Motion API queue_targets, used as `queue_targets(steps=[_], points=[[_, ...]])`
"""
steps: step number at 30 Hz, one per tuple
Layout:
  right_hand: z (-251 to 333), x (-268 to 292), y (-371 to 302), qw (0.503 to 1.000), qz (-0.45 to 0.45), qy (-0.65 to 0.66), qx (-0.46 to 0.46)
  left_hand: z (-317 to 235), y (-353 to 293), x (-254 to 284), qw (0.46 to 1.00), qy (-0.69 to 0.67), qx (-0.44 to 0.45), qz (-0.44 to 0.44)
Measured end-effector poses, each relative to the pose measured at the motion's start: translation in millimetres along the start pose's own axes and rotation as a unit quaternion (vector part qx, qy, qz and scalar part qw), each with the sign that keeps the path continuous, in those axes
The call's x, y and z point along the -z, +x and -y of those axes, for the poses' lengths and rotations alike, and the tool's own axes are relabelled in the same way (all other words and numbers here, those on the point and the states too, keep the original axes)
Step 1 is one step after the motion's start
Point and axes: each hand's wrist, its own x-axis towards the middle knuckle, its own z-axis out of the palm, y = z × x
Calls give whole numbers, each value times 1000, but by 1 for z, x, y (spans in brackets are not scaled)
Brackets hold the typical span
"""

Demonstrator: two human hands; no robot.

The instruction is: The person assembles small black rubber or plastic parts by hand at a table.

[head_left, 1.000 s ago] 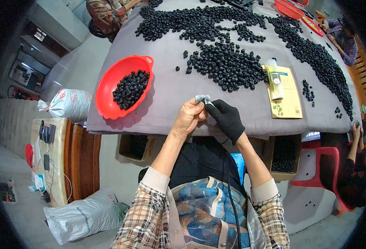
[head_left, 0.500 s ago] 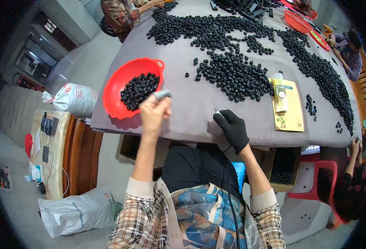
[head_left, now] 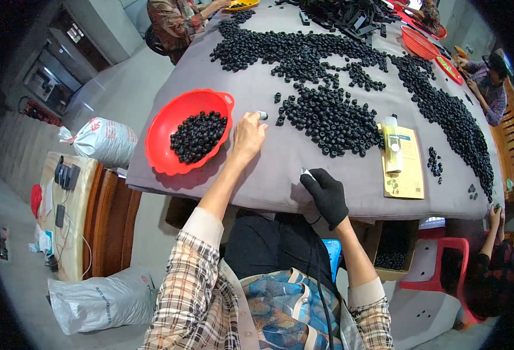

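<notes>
Head view: gloved right hand [head_left: 328, 199] pinches a small pale piece [head_left: 307, 172], tip toward 11, probably for control. Left hand [head_left: 247, 139] at its 10, fingers curled, grey finger cover [head_left: 262, 115] on; can't tell if anything's pinched. Red bowl [head_left: 159, 135] at left hand's 9, holding black beads [head_left: 197, 139], likely for short reach. Bead pile [head_left: 332, 119] at right hand's 12.
</notes>
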Motion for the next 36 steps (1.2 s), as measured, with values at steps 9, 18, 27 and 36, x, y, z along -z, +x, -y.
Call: queue_targets(steps=[9, 18, 27, 36], points=[[4, 3, 0, 999, 9, 15, -26, 17, 38, -31, 995, 90, -2, 38], [2, 0, 2, 995, -42, 66, -68, -13, -39, -16, 870, -460, 154, 89], [8, -1, 6, 974, -15, 117, -194, -41, -93, -32, 739, -619, 169, 207], [8, -7, 11, 955, -57, 126, -262, -51, -93, -30, 687, -668, 188, 216]])
